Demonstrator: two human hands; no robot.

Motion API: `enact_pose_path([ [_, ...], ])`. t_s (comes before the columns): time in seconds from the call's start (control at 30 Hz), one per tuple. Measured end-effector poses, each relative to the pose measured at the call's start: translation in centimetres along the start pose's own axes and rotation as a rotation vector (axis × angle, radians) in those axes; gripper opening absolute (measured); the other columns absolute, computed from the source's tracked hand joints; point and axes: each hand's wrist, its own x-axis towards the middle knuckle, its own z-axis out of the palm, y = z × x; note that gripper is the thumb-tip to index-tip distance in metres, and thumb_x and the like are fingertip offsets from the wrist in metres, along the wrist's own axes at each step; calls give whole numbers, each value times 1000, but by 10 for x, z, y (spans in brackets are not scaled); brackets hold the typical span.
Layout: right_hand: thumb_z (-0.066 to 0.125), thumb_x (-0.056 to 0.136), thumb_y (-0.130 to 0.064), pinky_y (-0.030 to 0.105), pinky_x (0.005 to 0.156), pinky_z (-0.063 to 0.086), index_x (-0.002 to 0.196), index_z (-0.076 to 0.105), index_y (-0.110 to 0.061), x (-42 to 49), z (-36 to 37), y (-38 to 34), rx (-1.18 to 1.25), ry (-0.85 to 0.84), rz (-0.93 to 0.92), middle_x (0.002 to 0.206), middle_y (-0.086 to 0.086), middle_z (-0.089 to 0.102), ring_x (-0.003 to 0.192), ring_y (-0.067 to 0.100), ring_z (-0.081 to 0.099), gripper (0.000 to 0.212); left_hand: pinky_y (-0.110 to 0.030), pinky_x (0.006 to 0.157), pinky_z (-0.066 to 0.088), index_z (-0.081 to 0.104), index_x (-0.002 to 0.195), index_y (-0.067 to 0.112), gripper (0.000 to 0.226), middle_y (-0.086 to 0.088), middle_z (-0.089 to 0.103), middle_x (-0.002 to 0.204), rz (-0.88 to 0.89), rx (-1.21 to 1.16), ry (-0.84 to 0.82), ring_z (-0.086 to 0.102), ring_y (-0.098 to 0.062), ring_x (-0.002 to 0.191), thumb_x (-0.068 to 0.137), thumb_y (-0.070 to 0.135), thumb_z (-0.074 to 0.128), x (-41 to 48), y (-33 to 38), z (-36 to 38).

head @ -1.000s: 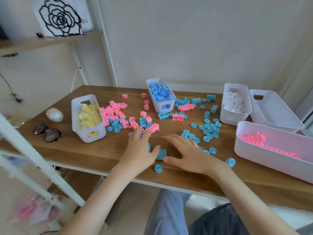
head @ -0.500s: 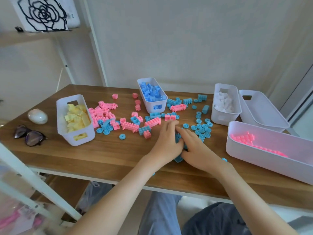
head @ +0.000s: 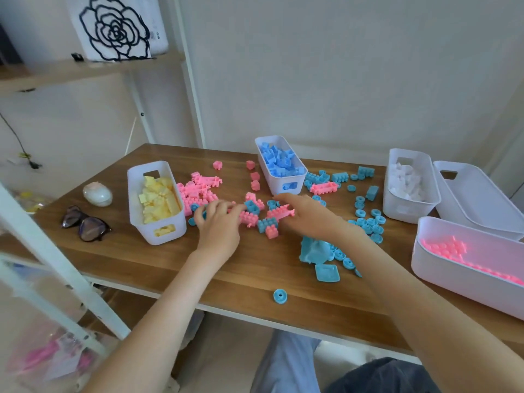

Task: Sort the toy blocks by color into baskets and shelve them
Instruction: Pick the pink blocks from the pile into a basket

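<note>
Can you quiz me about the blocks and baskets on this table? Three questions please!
1. True or false: the sunglasses lie left of the yellow-block basket.
2. The middle basket at the back of the table holds which colour? A pink, B blue, C white.
3. What colour is the lone round piece nearest the front edge?
Key: 1 true; 2 B; 3 blue.

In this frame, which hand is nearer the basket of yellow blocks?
Left. The left hand is on the loose blocks just right of the yellow-block basket. The right hand lies farther right, in front of the blue-block basket.
</note>
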Motion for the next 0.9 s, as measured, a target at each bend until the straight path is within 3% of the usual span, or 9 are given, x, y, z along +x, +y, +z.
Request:
enact_pose_path([
  [0.1, 50, 91, -21, 45, 107, 31, 136, 42, -31, 18, 4, -4, -227, -58, 60, 139, 4, 44, 129, 25, 35, 46, -41, 107, 9, 43, 137, 34, 38, 6, 44, 140, 31, 30, -18, 26, -18, 134, 99, 35, 42, 4, -8, 0],
  [0.2, 51, 92, -27, 44, 103, 27, 127, 50, -29, 25, 3, -6, -378, -59, 58, 131, 2, 46, 124, 23, 34, 34, -40, 105, 13, 52, 128, 34, 36, 6, 47, 132, 17, -17, -19, 29, -17, 129, 95, 45, 47, 7, -6, 2],
  [0.33, 52, 91, -19, 42, 100, 28, 114, 53, -28, 27, 5, -1, -419, -37, 49, 117, 0, 50, 115, 21, 38, 24, -38, 101, 17, 59, 112, 30, 29, 8, 51, 125, 12, -134, 76, 34, -16, 123, 90, 50, 53, 4, 0, 10],
  [0.4, 50, 93, -19, 41, 101, 28, 110, 52, -26, 27, 5, 2, -400, 20, 64, 112, 0, 54, 111, 19, 43, 19, -36, 100, 15, 56, 106, 26, 26, 8, 54, 122, 9, -197, 130, 38, -15, 121, 91, 47, 53, 2, 3, 10],
  [0.5, 45, 96, -21, 36, 96, 33, 103, 44, -20, 23, 3, 2, -289, 86, 72, 93, 2, 60, 87, 17, 53, 7, -35, 102, 14, 52, 104, 22, 25, 7, 59, 110, 4, -232, 153, 47, -14, 112, 93, 43, 52, 1, 4, 10],
  [0.63, 45, 95, -13, 28, 62, 43, 105, 35, -17, 7, -6, -11, 14, 186, -41, 75, 2, 51, 62, 12, 47, 15, -28, 97, 16, 41, 95, 23, 21, 7, 55, 87, 21, -290, 230, 53, -11, 91, 92, 39, 55, -1, 5, 11],
  [0.7, 48, 88, -3, 20, 55, 37, 111, 32, -18, -3, -10, -20, 106, 123, -112, 78, -4, 43, 64, 8, 44, 32, -23, 91, 15, 41, 94, 22, 21, 5, 56, 83, 38, -362, 290, 50, -9, 83, 91, 34, 58, -2, 5, 11],
  [0.77, 51, 83, 2, 14, 58, 38, 116, 31, -21, -9, -11, -26, 88, -24, -134, 87, -12, 38, 75, 6, 46, 45, -23, 92, 18, 47, 101, 17, 20, 3, 58, 89, 56, -407, 322, 48, -7, 85, 90, 28, 61, -3, 5, 12],
  [0.9, 62, 85, -25, 29, 83, 49, 131, 36, -28, -10, -1, -29, -226, -247, -75, 116, -5, 47, 102, 13, 51, 53, -26, 89, 33, 50, 117, 10, 32, -2, 58, 105, 63, -427, 298, 49, -9, 97, 88, 18, 62, -5, 6, 11],
])
